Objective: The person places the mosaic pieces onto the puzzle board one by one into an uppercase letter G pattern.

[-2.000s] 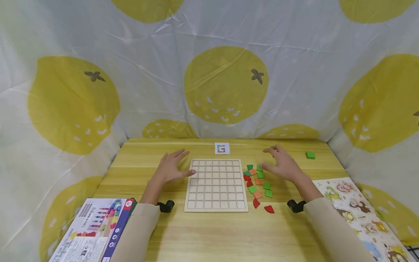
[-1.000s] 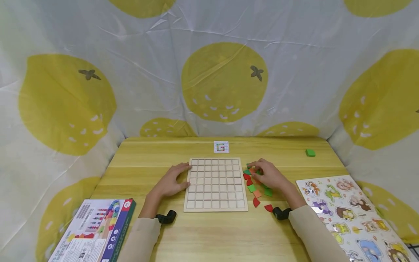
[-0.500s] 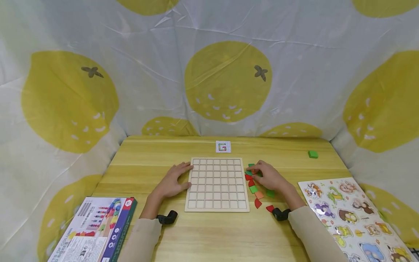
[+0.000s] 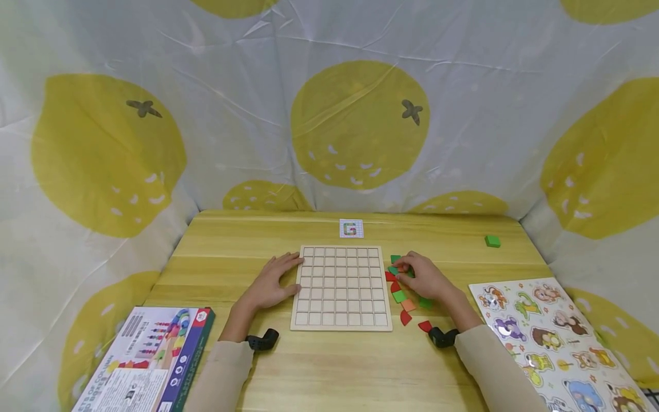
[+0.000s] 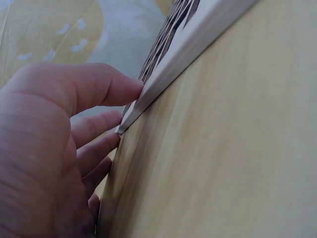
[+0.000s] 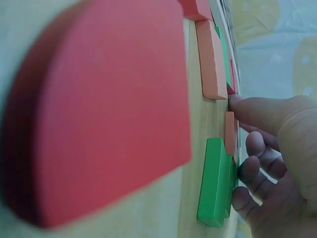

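My left hand (image 4: 272,283) rests at the left edge of the wooden grid board (image 4: 342,327). In the left wrist view its thumb and fingertips touch the board's rim (image 5: 173,69), fingers fairly straight. Right of the board, my right hand (image 4: 424,277) reaches into the loose tiles. Its thumb and index finger pinch a dark green quarter-circle tile (image 4: 393,269). Light green tiles (image 6: 212,181) lie under the other fingers in the right wrist view. A red quarter-circle tile (image 6: 114,114) looms large there, close to the camera. The hand partly hides several tiles.
A small card with a coloured G pattern (image 4: 351,229) lies behind the board. A green block (image 4: 492,241) sits at the back right. A printed box (image 4: 144,355) stands front left, and an animal puzzle board (image 4: 553,337) lies front right.
From high over the table, both hands have come down, the left to the board's edge, the right among the tiles. The dark green quarter-circle tile has shifted slightly away from the board.
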The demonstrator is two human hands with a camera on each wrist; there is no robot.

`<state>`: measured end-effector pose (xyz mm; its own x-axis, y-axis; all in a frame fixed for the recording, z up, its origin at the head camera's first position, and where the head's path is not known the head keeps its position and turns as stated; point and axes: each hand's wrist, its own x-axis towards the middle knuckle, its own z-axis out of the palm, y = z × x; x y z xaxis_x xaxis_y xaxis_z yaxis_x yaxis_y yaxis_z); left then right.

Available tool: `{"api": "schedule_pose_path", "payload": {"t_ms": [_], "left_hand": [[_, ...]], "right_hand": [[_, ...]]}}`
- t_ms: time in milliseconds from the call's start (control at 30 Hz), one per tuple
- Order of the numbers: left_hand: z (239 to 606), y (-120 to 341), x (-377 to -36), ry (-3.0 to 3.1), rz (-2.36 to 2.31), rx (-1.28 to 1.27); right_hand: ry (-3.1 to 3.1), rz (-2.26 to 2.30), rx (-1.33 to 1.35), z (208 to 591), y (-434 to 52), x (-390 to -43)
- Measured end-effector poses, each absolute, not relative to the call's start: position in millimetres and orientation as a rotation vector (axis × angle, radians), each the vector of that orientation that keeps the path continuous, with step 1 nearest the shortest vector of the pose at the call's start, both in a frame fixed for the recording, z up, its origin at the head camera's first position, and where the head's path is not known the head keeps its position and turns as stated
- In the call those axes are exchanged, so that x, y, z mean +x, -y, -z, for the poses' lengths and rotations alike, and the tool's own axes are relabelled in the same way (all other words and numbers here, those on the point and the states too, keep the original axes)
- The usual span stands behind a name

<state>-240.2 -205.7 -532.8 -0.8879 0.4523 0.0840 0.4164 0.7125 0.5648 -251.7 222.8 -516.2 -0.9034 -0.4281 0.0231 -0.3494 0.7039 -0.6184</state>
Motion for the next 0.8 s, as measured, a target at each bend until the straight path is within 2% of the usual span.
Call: {"api": "schedule_pose_path", "payload": {"t_ms": [800], "left_hand": [[531.1,206.8,-237.9,-2.854,-0.903,0.740]], "right_hand": [[-2.800,1.118,-0.547,510.7,-210.5,-246.4]]}}
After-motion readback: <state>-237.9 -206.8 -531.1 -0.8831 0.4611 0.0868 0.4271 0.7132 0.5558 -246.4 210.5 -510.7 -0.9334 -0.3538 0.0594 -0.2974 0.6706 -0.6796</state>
